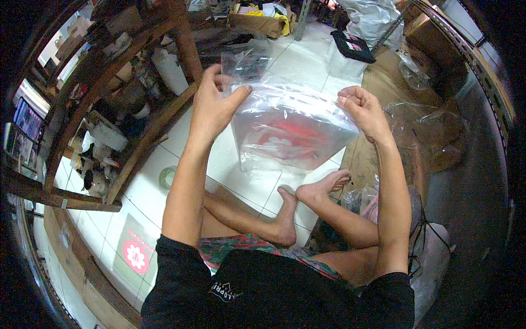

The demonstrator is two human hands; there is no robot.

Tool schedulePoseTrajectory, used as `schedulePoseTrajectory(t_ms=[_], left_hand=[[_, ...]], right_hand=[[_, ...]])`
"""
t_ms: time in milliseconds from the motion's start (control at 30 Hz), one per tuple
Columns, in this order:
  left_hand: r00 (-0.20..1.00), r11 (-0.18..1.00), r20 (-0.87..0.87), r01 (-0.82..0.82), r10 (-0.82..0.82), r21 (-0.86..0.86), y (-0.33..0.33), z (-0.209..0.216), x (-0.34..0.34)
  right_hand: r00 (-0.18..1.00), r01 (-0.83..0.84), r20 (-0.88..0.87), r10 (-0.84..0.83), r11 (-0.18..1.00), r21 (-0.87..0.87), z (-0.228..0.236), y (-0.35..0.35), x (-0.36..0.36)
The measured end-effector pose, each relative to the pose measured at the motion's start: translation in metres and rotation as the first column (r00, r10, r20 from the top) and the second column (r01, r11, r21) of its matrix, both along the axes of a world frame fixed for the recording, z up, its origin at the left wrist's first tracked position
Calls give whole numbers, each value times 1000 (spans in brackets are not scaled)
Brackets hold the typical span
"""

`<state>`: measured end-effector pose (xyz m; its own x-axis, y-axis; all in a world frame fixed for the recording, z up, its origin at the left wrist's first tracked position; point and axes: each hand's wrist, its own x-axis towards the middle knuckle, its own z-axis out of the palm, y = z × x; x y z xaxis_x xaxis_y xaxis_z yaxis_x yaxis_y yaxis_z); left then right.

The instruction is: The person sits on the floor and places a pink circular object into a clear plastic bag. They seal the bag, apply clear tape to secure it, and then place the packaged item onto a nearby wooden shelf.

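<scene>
One clear plastic bag [293, 137] with a red-and-white flower print is held above the tiled floor [246, 191], the half-open left hand [213, 101] gripping its upper left edge, the right hand [363, 112] pinching its upper right corner, fingers curled nearly closed.

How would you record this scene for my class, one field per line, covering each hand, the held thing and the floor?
Left hand: at the upper left edge, thumb against the plastic; exact grip unclear
Right hand: thumb and fingers pinching the upper right corner
Held thing: clear, glossy plastic packaging with a red print and white flower shape
Floor: white square tiles
On floor, left: pale green tape ring; flat, clear plastic sheet with pink oval and white flower
</scene>
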<state>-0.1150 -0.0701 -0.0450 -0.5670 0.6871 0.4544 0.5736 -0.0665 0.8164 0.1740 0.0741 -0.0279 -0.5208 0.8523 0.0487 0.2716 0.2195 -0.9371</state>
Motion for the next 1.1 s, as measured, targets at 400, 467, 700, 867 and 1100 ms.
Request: schedulePoseTrajectory(t_ms=[400, 467, 700, 867, 1100], left_hand=[[859, 991, -495, -121, 133, 56, 20, 13, -3], [970, 994, -230, 66, -84, -86, 18, 17, -23], [871, 987, -490, -113, 44, -112, 20, 21, -1], [811, 967, -573, -228, 122, -115, 28, 17, 13], [901, 996, -430, -27, 59, 81, 27, 17, -13]], right_hand=[[999, -21, -38, 24, 996, 82, -11, 6, 2], [999, -19, -30, 22, 997, 77, -9, 3, 2], [995, -8, -101, 21, 991, 130, -16, 6, 1], [997, -41, -57, 48, 994, 106, -12, 5, 0], [994, -42, -91, 53, 991, 125, -14, 7, 0]])
